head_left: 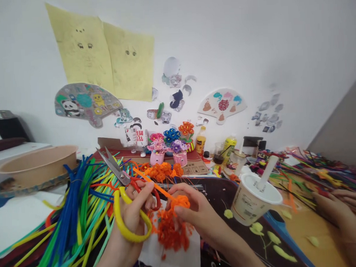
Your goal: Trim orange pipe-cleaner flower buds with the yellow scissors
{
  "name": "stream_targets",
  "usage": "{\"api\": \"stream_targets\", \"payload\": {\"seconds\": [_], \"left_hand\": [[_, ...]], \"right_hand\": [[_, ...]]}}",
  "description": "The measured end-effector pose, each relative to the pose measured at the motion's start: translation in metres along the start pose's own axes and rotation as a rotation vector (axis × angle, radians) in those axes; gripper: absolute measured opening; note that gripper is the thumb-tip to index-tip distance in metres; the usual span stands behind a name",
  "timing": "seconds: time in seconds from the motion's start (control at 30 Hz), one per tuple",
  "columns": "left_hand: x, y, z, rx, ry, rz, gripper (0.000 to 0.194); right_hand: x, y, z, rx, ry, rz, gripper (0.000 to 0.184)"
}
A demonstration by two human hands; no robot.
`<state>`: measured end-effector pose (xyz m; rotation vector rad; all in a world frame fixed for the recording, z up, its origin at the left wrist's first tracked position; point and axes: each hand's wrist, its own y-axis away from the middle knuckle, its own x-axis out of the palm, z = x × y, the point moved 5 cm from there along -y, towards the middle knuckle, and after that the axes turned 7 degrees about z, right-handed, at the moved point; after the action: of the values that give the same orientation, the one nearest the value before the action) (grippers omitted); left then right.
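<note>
My left hand (139, 200) is closed around a pair of scissors (123, 177), whose red and yellow handles hang over the fingers. Their blades point up and to the left, slightly apart. That same hand pinches the free end of an orange pipe cleaner (158, 188). From there it runs to a small looped orange flower (182, 201) held between the thumb and fingers of my right hand (199, 205). Below lie more orange fuzzy pieces (174, 234) on a white paper sheet (191, 259). A bunch of orange pipe-cleaner flowers (162, 172) rests just behind my hands.
Bundled blue and green pipe cleaners (76, 205) spread at left, near a beige basin (34, 163). A white cup (256, 201) with a straw stands right. Potted pipe-cleaner flowers (180, 151) and bottles (201, 140) line the back. Another person's hands (336, 209) are at far right.
</note>
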<state>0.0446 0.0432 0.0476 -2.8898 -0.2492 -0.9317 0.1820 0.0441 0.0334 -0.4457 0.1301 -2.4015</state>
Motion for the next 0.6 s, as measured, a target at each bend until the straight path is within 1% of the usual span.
{"api": "stream_targets", "payload": {"seconds": [0.07,0.2,0.27,0.33,0.4,0.47,0.53,0.6], "left_hand": [[0.001,0.000,0.000,0.002,-0.003,0.012,0.041],[0.000,-0.001,0.003,-0.059,0.003,0.064,0.040],[-0.001,0.000,0.006,-0.109,0.016,0.096,0.038],[0.000,0.001,0.011,-0.175,0.037,0.132,0.037],[0.001,0.002,0.015,-0.243,0.062,0.161,0.038],[0.002,0.004,0.019,-0.291,0.087,0.172,0.037],[0.004,0.005,0.021,-0.313,0.101,0.172,0.033],[0.005,0.005,0.022,-0.298,0.106,0.171,0.030]], "right_hand": [[-0.002,-0.001,-0.002,0.015,-0.076,-0.031,0.033],[-0.007,-0.002,-0.002,0.027,-0.162,-0.097,0.033],[-0.007,-0.002,-0.001,0.024,-0.142,-0.078,0.032],[-0.004,-0.002,0.001,0.007,-0.106,-0.022,0.032],[-0.002,-0.002,0.003,-0.024,-0.073,0.021,0.033],[0.000,-0.002,0.006,-0.064,-0.029,0.031,0.035],[0.001,-0.002,0.008,-0.105,0.021,0.031,0.037],[0.003,-0.001,0.011,-0.141,0.055,0.038,0.038]]}}
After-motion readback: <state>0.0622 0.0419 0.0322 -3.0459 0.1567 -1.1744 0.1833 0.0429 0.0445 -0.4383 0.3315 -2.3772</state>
